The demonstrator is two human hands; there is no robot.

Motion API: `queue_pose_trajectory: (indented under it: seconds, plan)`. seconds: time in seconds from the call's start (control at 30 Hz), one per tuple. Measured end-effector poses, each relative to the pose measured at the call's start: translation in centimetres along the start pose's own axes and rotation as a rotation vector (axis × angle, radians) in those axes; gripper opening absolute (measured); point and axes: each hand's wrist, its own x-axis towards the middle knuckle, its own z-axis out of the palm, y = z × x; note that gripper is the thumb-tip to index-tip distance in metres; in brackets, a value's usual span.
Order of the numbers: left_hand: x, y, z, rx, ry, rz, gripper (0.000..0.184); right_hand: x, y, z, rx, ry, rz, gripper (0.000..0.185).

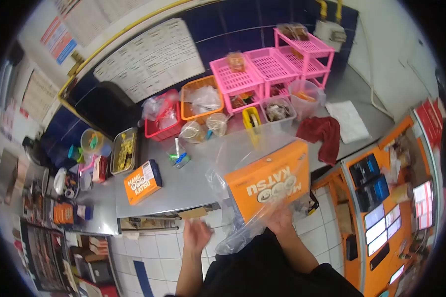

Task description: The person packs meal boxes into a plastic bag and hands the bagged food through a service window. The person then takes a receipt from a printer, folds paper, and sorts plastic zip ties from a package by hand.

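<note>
An orange takeaway box (270,180) printed "Mango Katsu" hangs in front of me inside a clear plastic bag (218,173). My right hand (281,221) grips the box through the bag at its near edge; some of the fingers are hidden by plastic. To the left of the bag, apart from it, my left hand (197,234) is raised with loosely bent fingers and nothing in it. A second, smaller orange-and-dark box (142,182) rests on the steel counter (183,188), beyond my left hand.
Pink racks (235,81) stand along the back wall beside orange (201,118) and red (162,129) baskets of bags. A metal tray of yellow food (124,151) is at the left. A dark red cloth (321,136) lies right of the box, near an orange shelf unit (371,198).
</note>
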Motion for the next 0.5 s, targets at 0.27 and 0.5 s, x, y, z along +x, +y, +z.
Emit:
queue_pose_trajectory:
  seconds: [0.27, 0.5]
  plan:
    - [15.1, -4.7, -5.1, 0.515, 0.251, -0.092, 0.039, 1.6, 2.5, 4.1, -0.147, -0.079, 0.038, 0.071]
    - [15.4, -6.6, -4.6, 0.733, 0.097, -0.309, 0.035, 4.1, 4.1, 5.3, -0.057, 0.080, 0.026, 0.066]
